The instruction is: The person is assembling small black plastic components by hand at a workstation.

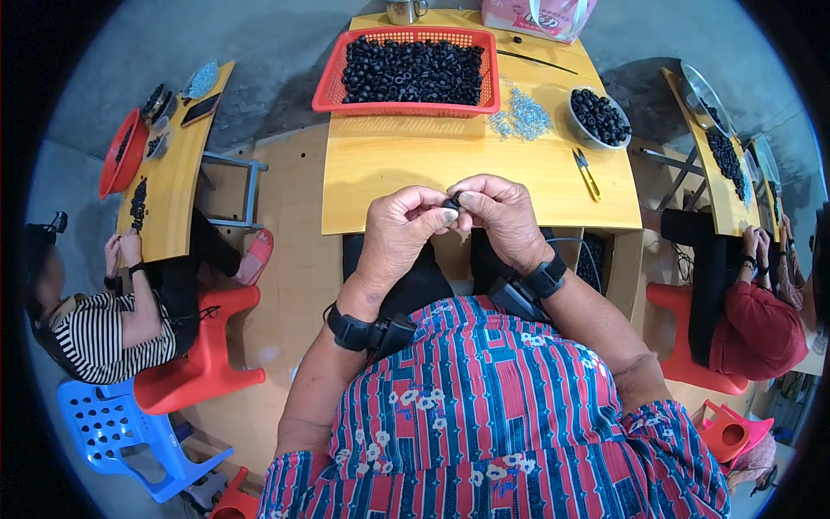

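Observation:
Above the near edge of the table, my two hands meet at a small round black part (451,203). My left hand (399,227) pinches it between thumb and forefinger. From the other side, my right hand (503,221) grips it with thumb and fingers, which partly cover it. Farther back, a red plastic basket (406,110) is filled with black ring-like parts. To its right lies a loose heap of small clear pieces (525,114). Beside that heap stands a bowl (577,131) of larger black parts, with yellow-handled thread snips (587,176) in front.
A thin black stick (538,62), a metal cup (405,10) and a pink bag (540,22) are at the table's back. People work at side tables: a striped-shirt person (112,333) left, a red-shirt person (761,333) right. A blue stool (121,432) stands lower left.

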A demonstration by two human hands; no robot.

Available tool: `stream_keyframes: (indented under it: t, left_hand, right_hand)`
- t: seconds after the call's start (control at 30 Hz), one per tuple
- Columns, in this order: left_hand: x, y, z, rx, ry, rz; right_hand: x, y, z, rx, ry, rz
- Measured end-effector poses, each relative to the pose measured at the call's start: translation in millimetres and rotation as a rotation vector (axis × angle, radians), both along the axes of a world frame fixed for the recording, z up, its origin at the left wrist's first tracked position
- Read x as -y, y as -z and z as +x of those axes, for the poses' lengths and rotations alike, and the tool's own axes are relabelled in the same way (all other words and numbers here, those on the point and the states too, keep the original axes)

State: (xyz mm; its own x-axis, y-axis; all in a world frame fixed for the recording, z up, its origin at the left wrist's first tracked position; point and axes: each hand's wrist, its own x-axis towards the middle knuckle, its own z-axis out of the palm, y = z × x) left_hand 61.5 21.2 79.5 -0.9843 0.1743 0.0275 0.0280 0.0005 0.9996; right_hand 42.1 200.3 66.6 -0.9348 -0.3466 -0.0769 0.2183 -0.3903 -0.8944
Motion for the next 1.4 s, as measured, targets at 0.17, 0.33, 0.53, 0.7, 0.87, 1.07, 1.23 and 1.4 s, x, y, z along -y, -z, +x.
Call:
stream_keyframes:
  t: [0.17,0.33,0.53,0.7,0.87,1.07,1.23,1.4]
  left_hand:
    - [-0.8,6.2,-1.1,-0.003,-0.017,-0.015]
    - [-1.4,5.1,-2.1,-0.008,-0.012,-0.004]
    - [-2.8,5.1,-2.4,-0.004,-0.009,0.037]
    - [-3.6,5.9,-2.7,0.025,-0.003,0.081]
    - [-4.3,2.9,-1.8,0.044,0.032,0.127]
    - [-5.7,2.4,-0.3,0.051,0.049,0.212]
    - [-4.4,4.4,-0.4,0.047,0.047,0.248]
    - [-4.0,1.5,-0.9,0.031,0.056,0.247]
  right_hand:
    - [-1.5,1.8,-1.2,-0.021,-0.006,0.003]
    - [-4.0,-1.6,-2.7,-0.043,-0.019,0.033]
    - [-6.6,-5.4,-4.4,-0.168,-0.008,0.140]
    - [-7.0,-5.5,-4.4,-0.245,0.012,0.194]
    - [-3.4,-5.3,-1.1,-0.330,0.070,0.226]
    - [-0.7,-5.9,4.8,-0.450,0.166,0.334]
    - [0.2,-10.5,6.7,-0.404,0.150,0.320]
    - [-0.2,-9.3,5.9,-0.310,0.120,0.242]
